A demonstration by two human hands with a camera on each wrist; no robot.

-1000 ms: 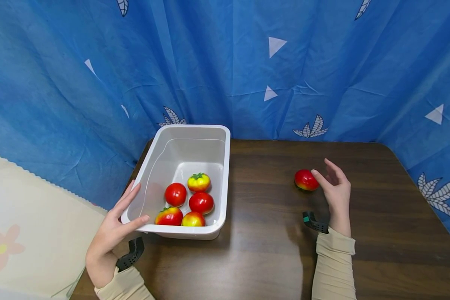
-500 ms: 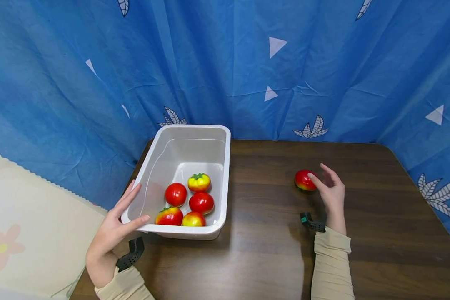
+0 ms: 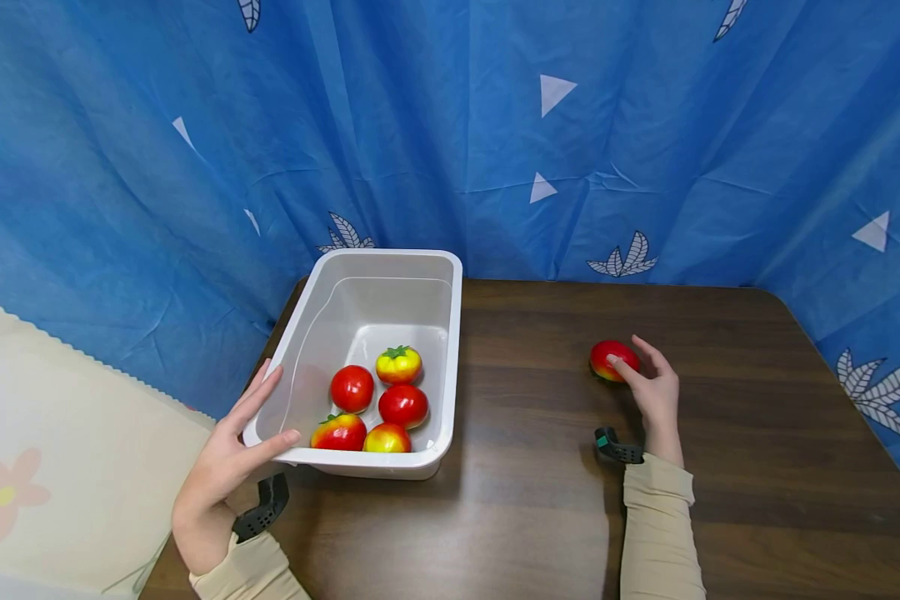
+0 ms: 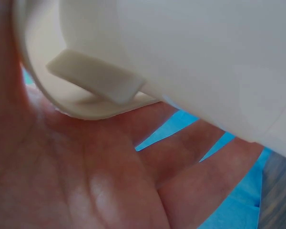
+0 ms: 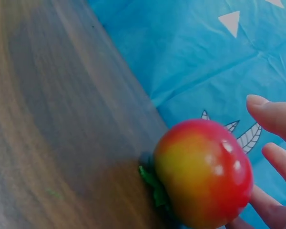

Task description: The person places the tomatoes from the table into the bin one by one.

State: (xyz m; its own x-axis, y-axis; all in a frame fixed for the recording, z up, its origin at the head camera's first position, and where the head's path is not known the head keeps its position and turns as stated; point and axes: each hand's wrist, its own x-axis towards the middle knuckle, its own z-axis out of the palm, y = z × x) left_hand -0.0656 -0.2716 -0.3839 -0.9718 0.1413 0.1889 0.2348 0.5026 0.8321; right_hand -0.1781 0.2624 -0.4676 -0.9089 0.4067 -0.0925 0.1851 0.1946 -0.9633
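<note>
On the table's right side lies a glossy red and yellow toy tomato, its green leaves showing low in the right wrist view. The right hand is spread beside it; in the head view the thumb overlaps the tomato, and whether it touches cannot be told. The left hand rests on the near left corner of a light grey plastic bin, thumb over the front rim and straight fingers along the left side. Several more tomatoes lie in the bin's near half. The left wrist view shows the palm under the corner.
Both stand on a dark brown wooden table. A blue curtain with white triangles and leaf prints hangs behind and at the sides. A cream cloth with a flower print lies at the left. Each wrist wears a black strap mount.
The right hand has shifted left and slightly nearer, so its thumb now overlaps more of the tomato. The left hand, the bin and the tomatoes look unmoved.
</note>
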